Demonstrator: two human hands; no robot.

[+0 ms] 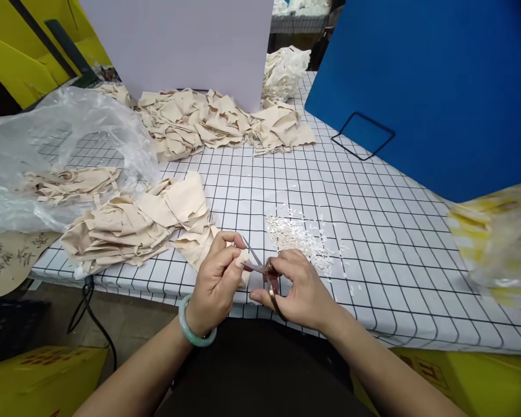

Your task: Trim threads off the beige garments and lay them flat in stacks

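My left hand (217, 278) pinches a beige cloth piece (200, 246) at the table's near edge; a green bangle sits on that wrist. My right hand (301, 289) grips small scissors (260, 267), whose blades are open and point toward the cloth in my left fingers. Just beyond my right hand lies a heap of small white trimmings (299, 237) on the checked tablecloth (373, 231). A stack of beige cloth pieces (134, 226) lies to the left of my hands.
A larger pile of beige cloth (208, 119) lies at the back by a white board (178, 46). A clear plastic bag (47, 150) with more cloth is at left, a blue board (438, 87) at right, a yellow-printed bag (499, 237) at far right.
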